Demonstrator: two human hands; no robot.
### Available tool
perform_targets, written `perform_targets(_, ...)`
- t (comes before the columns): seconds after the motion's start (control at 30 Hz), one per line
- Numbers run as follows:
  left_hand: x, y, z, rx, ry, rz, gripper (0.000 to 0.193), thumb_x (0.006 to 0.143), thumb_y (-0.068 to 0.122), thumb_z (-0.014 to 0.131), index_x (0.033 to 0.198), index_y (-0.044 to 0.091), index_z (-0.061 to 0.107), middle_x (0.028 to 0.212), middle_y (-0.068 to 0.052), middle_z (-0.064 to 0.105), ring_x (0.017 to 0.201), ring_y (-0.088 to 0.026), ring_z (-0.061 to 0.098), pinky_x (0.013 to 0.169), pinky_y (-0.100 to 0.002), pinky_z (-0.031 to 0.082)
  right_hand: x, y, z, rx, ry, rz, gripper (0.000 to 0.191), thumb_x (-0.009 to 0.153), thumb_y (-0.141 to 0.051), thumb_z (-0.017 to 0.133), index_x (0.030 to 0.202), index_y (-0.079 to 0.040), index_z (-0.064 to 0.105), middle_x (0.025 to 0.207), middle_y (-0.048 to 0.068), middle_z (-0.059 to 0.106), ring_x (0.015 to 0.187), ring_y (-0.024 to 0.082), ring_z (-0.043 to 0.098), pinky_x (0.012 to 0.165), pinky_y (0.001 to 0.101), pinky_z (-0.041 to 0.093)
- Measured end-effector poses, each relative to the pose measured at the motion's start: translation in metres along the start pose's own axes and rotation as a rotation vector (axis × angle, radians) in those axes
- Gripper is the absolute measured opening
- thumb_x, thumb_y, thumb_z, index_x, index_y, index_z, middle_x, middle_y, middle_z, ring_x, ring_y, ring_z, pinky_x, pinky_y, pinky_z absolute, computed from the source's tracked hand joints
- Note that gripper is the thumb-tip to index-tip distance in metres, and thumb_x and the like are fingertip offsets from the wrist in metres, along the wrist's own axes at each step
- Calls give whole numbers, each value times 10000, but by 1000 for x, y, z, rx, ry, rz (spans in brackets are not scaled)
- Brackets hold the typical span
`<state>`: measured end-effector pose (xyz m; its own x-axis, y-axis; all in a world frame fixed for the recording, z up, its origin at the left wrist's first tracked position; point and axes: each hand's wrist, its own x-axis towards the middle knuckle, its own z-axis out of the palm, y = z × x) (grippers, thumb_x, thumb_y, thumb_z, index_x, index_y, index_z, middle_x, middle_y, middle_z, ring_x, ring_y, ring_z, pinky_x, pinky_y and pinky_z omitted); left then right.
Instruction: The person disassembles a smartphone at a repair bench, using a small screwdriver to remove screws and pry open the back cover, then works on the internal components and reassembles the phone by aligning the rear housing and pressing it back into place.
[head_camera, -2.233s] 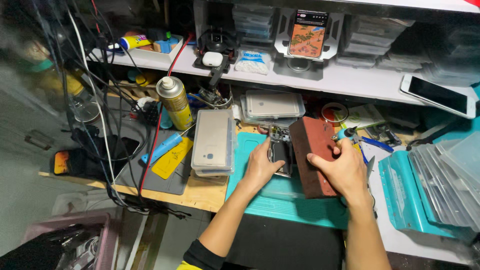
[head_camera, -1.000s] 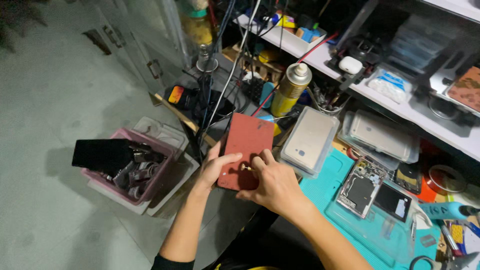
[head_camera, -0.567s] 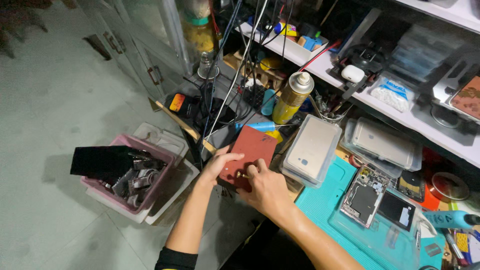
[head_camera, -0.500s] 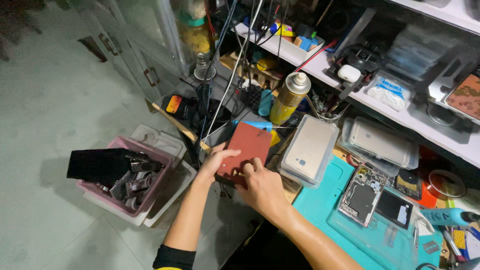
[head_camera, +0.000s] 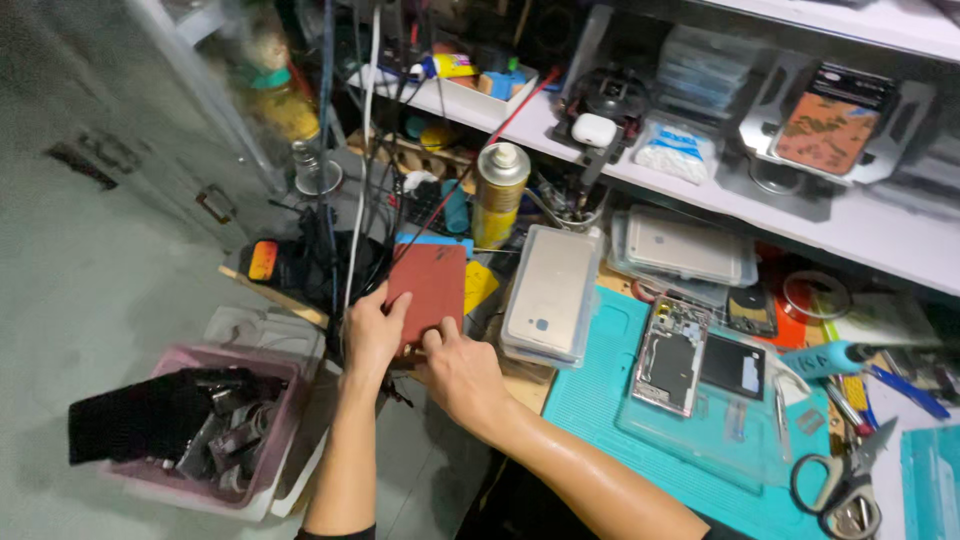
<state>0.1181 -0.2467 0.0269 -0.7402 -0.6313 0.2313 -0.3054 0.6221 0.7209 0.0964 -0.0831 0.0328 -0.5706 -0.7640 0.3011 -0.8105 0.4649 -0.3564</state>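
At the bench's left edge, we've got the red pad (head_camera: 430, 290).
Left hand (head_camera: 372, 335) and right hand (head_camera: 462, 375) both pinch its near edge.

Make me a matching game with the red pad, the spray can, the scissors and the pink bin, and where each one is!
Things:
1. red pad
2. spray can
3. scissors
4. pink bin

Places:
A. standing upright at the back of the bench, beside the cables
B. on the floor, left of the bench, full of dark parts
C. lying at the right, near the edge of the teal mat
D. held by the left hand and right hand

Pairs: 1-D, 2-A, 3-C, 4-B
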Motion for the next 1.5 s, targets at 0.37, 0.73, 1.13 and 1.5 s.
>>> perform_targets(0.37,-75,145,71,-363,130,657,220,944,60,674,1140,-35,706,1237,-210,706,1147,-384,688,1004,-437,542,-89,106,-143,271,609,303,148,924,-167,691,895,-23,677,863,148,672,761,323,672,674,394,527)
perform_targets(0.73,-124,214,198,73,-598,521,1146,732,494,888,1524,6,218,1513,-375,254,1305,-503,415,892,-566,512,-240,212,-164,-75,326,1194,415,828,-472,757,860,-59,756,769,185,727,785,389,701,718,484,531)
perform_targets(1.13,-100,194,193,138,-620,373,1268,651,318,906,1597,94,93,1429,-378,387,1252,-504,461,1032,-573,414,-232,231,-103,-18,429,876,177,837,-211,682,884,-47,728,804,195,717,787,397,696,709,491,539)
perform_targets(1.5,-105,159,189,-141,-351,388,1164,641,188,799,1602,54,155,1392,-270,526,1202,-462,509,1042,-542,400,-205,219,-114,143,318,981,383,791,-413,772,842,-35,733,771,181,729,754,363,721,703,454,550)
